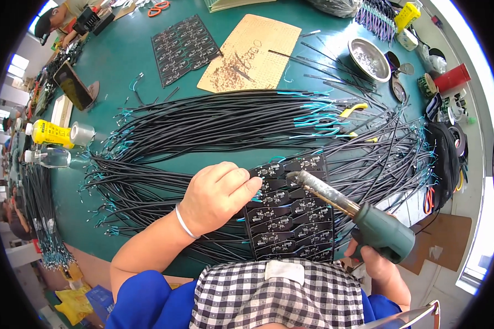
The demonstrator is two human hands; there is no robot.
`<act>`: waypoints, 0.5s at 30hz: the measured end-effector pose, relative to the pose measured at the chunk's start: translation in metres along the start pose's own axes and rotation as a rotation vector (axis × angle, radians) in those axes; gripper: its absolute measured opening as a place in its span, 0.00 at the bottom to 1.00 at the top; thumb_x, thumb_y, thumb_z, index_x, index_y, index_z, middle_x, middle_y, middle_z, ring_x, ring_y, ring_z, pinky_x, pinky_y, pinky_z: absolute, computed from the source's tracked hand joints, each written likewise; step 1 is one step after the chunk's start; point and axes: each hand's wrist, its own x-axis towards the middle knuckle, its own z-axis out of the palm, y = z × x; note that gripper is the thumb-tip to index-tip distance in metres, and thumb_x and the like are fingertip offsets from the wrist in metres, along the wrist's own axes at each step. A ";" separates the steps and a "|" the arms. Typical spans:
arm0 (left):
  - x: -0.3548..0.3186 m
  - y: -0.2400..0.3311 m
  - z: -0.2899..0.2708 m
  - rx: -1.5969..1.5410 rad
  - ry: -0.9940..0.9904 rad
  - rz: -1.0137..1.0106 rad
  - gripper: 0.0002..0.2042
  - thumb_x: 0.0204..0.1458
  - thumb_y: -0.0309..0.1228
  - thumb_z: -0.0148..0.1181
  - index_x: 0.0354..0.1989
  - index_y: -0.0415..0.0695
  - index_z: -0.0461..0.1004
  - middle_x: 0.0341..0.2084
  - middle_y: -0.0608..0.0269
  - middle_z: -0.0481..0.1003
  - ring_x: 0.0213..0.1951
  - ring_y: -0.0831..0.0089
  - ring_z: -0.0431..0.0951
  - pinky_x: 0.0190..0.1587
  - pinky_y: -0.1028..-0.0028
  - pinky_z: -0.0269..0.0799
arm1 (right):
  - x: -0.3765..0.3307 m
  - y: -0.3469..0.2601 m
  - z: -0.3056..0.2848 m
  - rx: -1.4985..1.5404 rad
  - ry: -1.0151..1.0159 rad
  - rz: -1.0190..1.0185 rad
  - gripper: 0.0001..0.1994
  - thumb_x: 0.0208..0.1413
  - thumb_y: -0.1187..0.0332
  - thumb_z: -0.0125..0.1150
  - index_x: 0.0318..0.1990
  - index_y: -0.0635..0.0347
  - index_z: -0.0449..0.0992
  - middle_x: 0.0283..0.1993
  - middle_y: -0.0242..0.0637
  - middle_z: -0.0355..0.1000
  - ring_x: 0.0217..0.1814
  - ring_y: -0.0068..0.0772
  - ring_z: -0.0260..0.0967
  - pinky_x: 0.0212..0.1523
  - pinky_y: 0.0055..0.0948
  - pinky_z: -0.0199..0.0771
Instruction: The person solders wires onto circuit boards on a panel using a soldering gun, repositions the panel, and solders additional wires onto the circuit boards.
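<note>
The left hand (217,194) rests fingers curled on a black panel (291,211) of small circuit boards, fingertips pressing a wire end against a board near the panel's upper left corner. The right hand (376,262) is clenched around the green handle of a soldering iron (348,211), whose tip sits at the panel's top edge, just beside the left fingertips. The panel lies on a heap of black cables (214,123) (their stripped ends teal) spread over the green table (121,60). A steel bowl (369,59) stands well beyond.
</note>
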 end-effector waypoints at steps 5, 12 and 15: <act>-0.004 0.001 0.000 -0.050 -0.004 -0.031 0.15 0.30 0.24 0.62 0.32 0.44 0.74 0.24 0.64 0.68 0.26 0.66 0.72 0.24 0.72 0.69 | 0.000 -0.001 0.007 0.140 -0.034 0.085 0.29 0.50 0.61 0.60 0.56 0.65 0.57 0.25 0.36 0.74 0.29 0.26 0.72 0.50 0.35 0.62; -0.004 0.003 0.001 -0.111 -0.027 -0.070 0.20 0.22 0.24 0.65 0.32 0.44 0.74 0.24 0.63 0.67 0.26 0.64 0.72 0.26 0.70 0.70 | 0.000 0.005 0.016 -0.337 -0.009 -0.032 0.12 0.43 0.69 0.61 0.38 0.57 0.76 0.31 0.31 0.75 0.43 0.37 0.68 0.50 0.39 0.60; -0.004 0.003 0.001 -0.129 -0.050 -0.101 0.21 0.20 0.24 0.65 0.32 0.44 0.74 0.24 0.63 0.67 0.28 0.63 0.72 0.28 0.70 0.70 | 0.002 0.007 0.014 -0.499 -0.062 -0.153 0.12 0.41 0.72 0.63 0.37 0.56 0.76 0.36 0.33 0.74 0.44 0.41 0.68 0.48 0.40 0.63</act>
